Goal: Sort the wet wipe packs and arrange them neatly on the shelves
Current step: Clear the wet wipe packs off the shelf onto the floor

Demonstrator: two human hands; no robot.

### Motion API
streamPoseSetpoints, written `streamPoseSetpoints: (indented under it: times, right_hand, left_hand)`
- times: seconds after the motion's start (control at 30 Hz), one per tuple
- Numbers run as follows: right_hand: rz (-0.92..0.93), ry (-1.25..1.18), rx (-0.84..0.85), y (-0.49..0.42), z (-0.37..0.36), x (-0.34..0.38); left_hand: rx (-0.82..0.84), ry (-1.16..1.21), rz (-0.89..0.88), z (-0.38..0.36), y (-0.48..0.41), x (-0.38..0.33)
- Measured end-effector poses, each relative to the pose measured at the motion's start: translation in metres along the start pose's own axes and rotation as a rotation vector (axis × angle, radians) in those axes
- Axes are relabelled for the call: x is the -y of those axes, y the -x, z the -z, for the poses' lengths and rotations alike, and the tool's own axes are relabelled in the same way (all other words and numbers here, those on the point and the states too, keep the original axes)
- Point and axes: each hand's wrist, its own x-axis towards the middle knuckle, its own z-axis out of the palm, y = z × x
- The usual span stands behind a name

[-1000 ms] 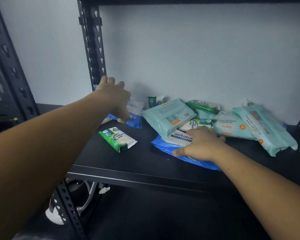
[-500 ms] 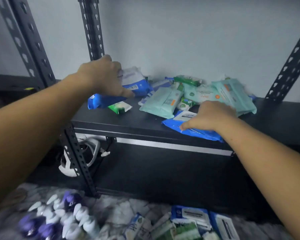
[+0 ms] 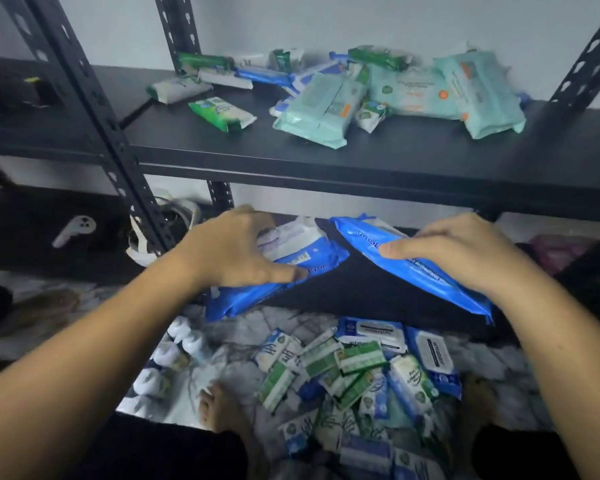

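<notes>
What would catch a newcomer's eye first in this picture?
Probably the centre, where the left hand grips one blue pack and the right hand grips a second blue pack. Next, the pale green packs jumbled on the upper shelf and the heap of small packs on the floor.

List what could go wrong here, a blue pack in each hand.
1. The left hand grips the left blue pack and the right hand the right blue pack, both tilted; either could slip onto the floor pile.
2. That pile lies beside the bare foot: a step may skid.
</notes>
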Motion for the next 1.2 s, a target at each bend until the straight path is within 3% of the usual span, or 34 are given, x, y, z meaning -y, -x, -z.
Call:
streamPoseSetpoints:
  times: [0.13, 0.47, 0.73, 0.93, 1.2]
  right_hand:
    - [-0.059, 0.011, 0.136, -0.018, -0.053, -0.022]
    - [-0.102, 0.395, 0.381, -0.099, -0.222, -0.062]
    - [-0.050, 0.510, 0.561, -0.133, -0.360, -0.089]
    - [-0.018, 0.708, 0.484, -0.125, -0.412, -0.098]
    - [-0.051, 0.655, 0.437, -0.124, -0.419, -0.103]
  left_hand:
    - [0.145, -0.013, 0.140, -0.062, -0.006, 0.031]
    - [0.386, 0.023, 0.455, -0.212, -0.064, 0.110]
    - [0.337, 0.273, 0.770, -0.335, -0.079, 0.148]
    - [0.277, 0.294, 0.788, -0.390, -0.070, 0.164]
    - [0.352, 0.364, 0.702, -0.397, -0.059, 0.181]
